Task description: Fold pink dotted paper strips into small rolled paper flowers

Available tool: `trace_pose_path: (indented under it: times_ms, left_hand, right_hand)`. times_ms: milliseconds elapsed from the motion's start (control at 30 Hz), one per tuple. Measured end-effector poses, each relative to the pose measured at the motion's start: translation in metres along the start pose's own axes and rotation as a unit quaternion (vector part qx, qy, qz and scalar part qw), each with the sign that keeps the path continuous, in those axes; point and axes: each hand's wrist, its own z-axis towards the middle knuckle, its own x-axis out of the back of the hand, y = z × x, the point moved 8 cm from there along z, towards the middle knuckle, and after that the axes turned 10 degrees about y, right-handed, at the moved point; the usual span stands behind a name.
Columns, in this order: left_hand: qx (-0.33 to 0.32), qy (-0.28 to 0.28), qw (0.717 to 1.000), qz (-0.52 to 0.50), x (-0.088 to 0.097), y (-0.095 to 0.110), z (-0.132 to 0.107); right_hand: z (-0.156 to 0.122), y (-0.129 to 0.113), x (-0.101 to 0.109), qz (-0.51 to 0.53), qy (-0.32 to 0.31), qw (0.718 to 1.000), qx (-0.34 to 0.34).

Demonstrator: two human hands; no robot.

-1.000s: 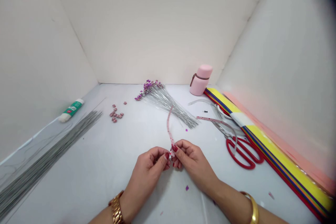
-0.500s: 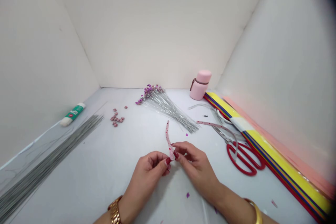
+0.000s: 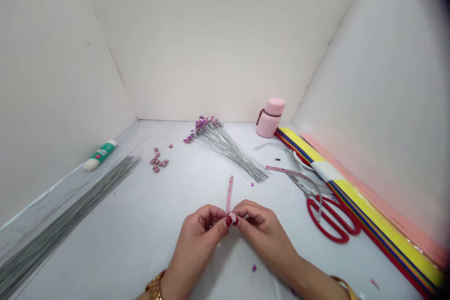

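My left hand [image 3: 197,241] and my right hand [image 3: 262,229] meet near the front middle of the white table. Their fingertips pinch a narrow pink speckled paper strip [image 3: 229,193] between them. The strip stands nearly upright above my fingers, and its lower end forms a small pale curl [image 3: 232,217], partly hidden by my fingertips. A gold wristwatch sits on my left wrist, and a gold bangle on my right.
Behind my hands lies a bundle of silver wires [image 3: 228,150] with purple-tipped ends. Red-handled scissors [image 3: 332,220] and a pink bottle [image 3: 270,118] stand to the right, beside coloured paper strips [image 3: 379,229]. Grey wires [image 3: 66,215], a glue tube [image 3: 100,154] and small pink pieces [image 3: 158,161] lie left.
The strip's free part has become shorter and straighter, no longer curving left. More of it is curled at my fingertips. Both hands stay together on it.
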Motion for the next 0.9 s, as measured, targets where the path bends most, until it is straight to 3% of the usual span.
trace_pose_path:
  times_ms: [233,433,567,667,767,900]
  left_hand:
    - [-0.013,0.032,0.999,0.008,0.006,-0.003,0.002]
    - [-0.046,-0.006,0.998,0.042,0.004,0.006,0.002]
    - [-0.112,-0.036,0.990,0.077,0.003,0.022,0.001]
    - [-0.148,-0.044,0.982,0.113,0.002,0.028,-0.002]
    - [-0.095,-0.016,0.993,0.072,0.004,0.020,0.001]
    - [-0.029,-0.014,0.999,0.014,0.002,0.010,0.002]
  right_hand:
    - [-0.003,0.005,-0.007,0.072,-0.018,0.997,-0.038]
    - [-0.002,0.004,-0.003,0.059,-0.014,0.996,-0.059]
    - [-0.004,0.000,-0.006,0.064,-0.044,0.996,-0.049]
    - [-0.007,0.009,-0.010,0.111,-0.054,0.987,-0.100]
    - [-0.009,0.017,-0.015,0.151,-0.055,0.976,-0.148]
    - [-0.009,0.014,-0.017,0.127,-0.060,0.982,-0.122]
